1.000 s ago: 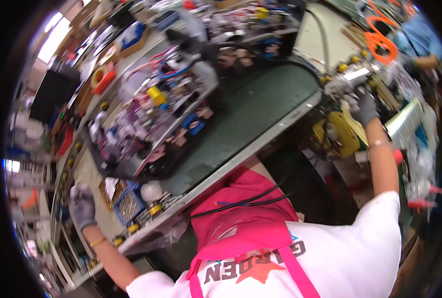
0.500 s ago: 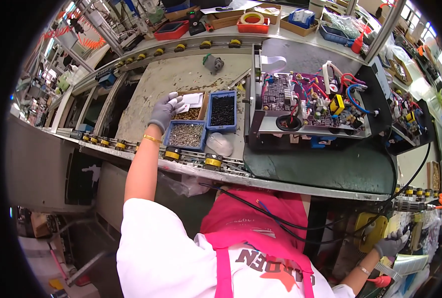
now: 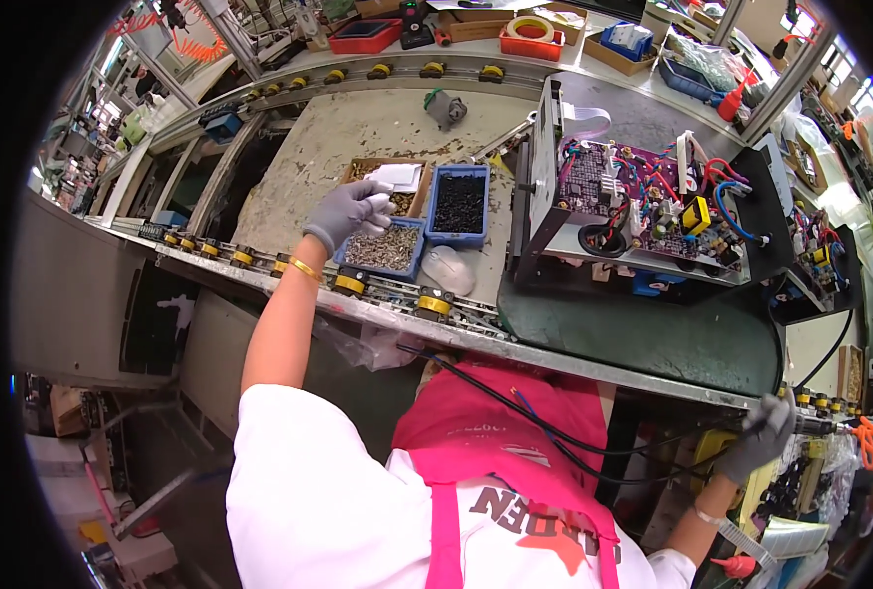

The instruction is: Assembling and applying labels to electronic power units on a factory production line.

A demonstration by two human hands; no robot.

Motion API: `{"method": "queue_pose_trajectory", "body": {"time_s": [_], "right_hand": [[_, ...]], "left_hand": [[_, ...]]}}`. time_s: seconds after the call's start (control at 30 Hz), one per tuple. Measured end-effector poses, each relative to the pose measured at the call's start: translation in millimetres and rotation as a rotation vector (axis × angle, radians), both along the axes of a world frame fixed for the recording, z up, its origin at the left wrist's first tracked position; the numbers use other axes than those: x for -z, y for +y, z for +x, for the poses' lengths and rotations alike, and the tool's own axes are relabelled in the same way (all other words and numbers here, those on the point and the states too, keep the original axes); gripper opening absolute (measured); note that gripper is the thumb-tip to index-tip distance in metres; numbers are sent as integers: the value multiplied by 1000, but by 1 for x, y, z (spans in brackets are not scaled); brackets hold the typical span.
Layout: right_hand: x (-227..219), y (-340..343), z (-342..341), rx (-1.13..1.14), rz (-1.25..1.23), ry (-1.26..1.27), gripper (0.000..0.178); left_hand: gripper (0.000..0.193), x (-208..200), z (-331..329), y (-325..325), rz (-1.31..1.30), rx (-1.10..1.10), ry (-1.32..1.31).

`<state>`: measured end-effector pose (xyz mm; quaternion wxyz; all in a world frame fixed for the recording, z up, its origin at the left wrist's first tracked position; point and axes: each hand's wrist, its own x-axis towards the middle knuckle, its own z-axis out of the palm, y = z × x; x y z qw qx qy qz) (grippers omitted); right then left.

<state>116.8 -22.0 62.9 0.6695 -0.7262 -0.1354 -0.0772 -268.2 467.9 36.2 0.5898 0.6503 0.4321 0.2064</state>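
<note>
My left hand point(image 3: 353, 211), in a grey glove, is held over a blue bin of small silver screws point(image 3: 382, 247). Its fingers are pinched together, and whatever they hold is too small to make out. Beside it are a cardboard box point(image 3: 418, 201) of brass-coloured pieces with white paper on top and a blue bin of black screws point(image 3: 459, 204). At the far right my right hand point(image 3: 765, 439), also gloved, has its fingers stretched up beside the nose of a power screwdriver point(image 3: 817, 425). No firm grip on the tool shows.
A black chassis with a purple circuit board point(image 3: 642, 191) stands right of the bins on a green mat point(image 3: 642, 334). Yellow-and-black rollers point(image 3: 434, 302) line the bench edge. Black cables point(image 3: 574, 450) hang across my front. A crumpled grey glove point(image 3: 445, 109) lies farther back.
My left hand has come closer over the silver-screw bin, and its fingers have curled in. My right hand has risen to the power screwdriver. The view has shifted slightly.
</note>
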Motion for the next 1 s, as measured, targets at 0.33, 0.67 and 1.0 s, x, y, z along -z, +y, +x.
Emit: {"method": "queue_pose_trajectory", "body": {"time_s": [0.33, 0.67, 1.0], "right_hand": [[-10, 124, 50, -287, -281, -339, 25], [-28, 128, 78, -12, -541, -647, 31], [-61, 79, -87, -592, -376, -597, 21]], "left_hand": [[59, -85, 135, -158, 1123, 79, -318], [54, -50, 201, -191, 1003, -280, -604], [52, -61, 238, -48, 516, 173, -879]]}}
